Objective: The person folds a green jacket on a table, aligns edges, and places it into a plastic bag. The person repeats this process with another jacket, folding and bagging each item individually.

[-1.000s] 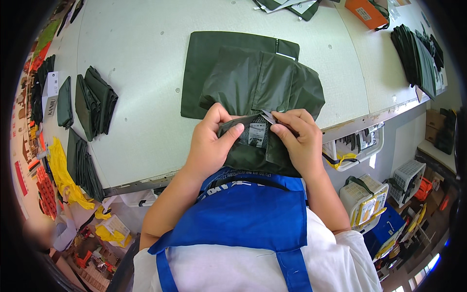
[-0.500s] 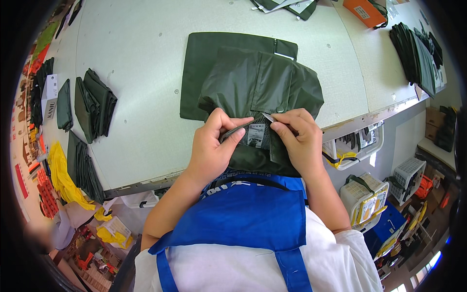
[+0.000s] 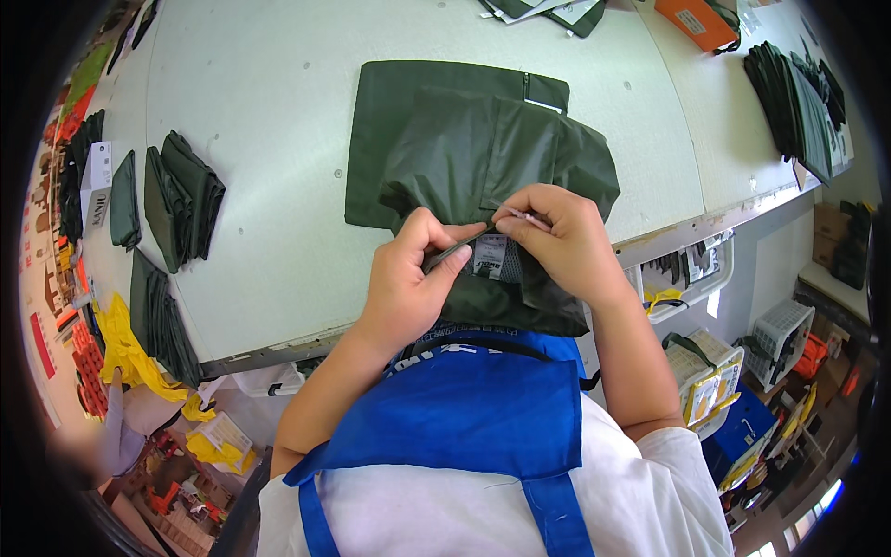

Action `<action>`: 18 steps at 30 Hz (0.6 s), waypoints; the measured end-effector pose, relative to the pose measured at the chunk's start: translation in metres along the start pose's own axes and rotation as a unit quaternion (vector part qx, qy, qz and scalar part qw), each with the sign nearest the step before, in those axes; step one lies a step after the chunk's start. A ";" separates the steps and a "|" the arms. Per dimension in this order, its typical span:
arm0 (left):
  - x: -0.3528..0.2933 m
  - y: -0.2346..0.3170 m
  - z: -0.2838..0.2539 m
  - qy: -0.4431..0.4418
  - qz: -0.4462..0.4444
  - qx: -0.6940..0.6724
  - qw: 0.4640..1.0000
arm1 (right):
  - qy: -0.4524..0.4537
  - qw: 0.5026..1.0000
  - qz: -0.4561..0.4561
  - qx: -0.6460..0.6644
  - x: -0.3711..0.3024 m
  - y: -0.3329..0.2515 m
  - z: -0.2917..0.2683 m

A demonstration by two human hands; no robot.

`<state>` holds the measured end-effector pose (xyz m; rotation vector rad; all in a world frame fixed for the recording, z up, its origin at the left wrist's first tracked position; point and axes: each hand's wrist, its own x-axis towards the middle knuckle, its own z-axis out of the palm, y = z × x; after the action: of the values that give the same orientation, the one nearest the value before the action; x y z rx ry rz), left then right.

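Note:
A shiny dark green waterproof garment [image 3: 455, 139] lies bunched at the table's near edge, its front end hanging over my lap. Inside its opening show mesh lining and a white label [image 3: 489, 255]. My left hand [image 3: 401, 278] pinches a fold of the garment's edge between thumb and fingers. Close beside it, my right hand [image 3: 571, 241] is closed at the same edge, with a small thin pale thing [image 3: 527, 218] between its fingers; its kind cannot be made out. Beneath the garment lies a flat dark green fabric piece [image 3: 376, 130] with a short zip near its far right corner.
Folded dark green garments [image 3: 181, 200] and yellow ones [image 3: 130, 348] lie at the table's left. A green stack [image 3: 784, 111] and an orange box [image 3: 696, 26] stand at the far right. White baskets [image 3: 691, 357] sit below the table's right edge. A person's arm [image 3: 116, 427] shows at lower left.
My right hand has moved slightly left and turned inward, closer to the left hand. The pointed shiny tip once seen between its fingers is now hidden. My left hand keeps its pinch.

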<state>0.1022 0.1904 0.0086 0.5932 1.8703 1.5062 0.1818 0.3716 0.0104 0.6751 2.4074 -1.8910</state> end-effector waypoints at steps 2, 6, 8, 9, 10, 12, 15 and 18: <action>0.001 -0.004 0.004 0.014 0.040 -0.019 0.999 | 0.009 0.999 0.045 0.007 0.001 0.002 0.000; 0.001 -0.004 0.004 0.013 0.029 -0.019 0.999 | 0.085 0.995 0.055 -0.004 0.001 0.017 0.008; 0.002 -0.003 0.003 0.012 0.022 -0.024 0.999 | 0.131 0.988 0.058 0.050 -0.002 0.018 0.007; 0.002 -0.004 0.002 0.015 0.024 -0.028 0.999 | 0.154 0.980 0.072 0.107 -0.008 0.014 0.003; 0.002 -0.006 0.002 0.017 0.027 -0.033 0.999 | 0.161 0.978 0.071 0.107 -0.014 0.012 0.001; 0.003 -0.008 0.002 0.019 0.032 -0.040 0.999 | 0.162 0.984 0.054 0.051 -0.029 0.010 -0.001; 0.004 -0.007 0.003 0.016 0.028 -0.048 0.998 | 0.141 0.988 0.026 -0.057 -0.046 0.001 0.005; 0.002 -0.001 0.006 0.020 0.019 -0.043 0.999 | 0.139 0.989 0.007 -0.055 -0.045 0.004 0.010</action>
<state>0.1057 0.1955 0.0063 0.5658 1.8229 1.6267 0.2216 0.3485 0.0164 1.0049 2.6354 -1.7447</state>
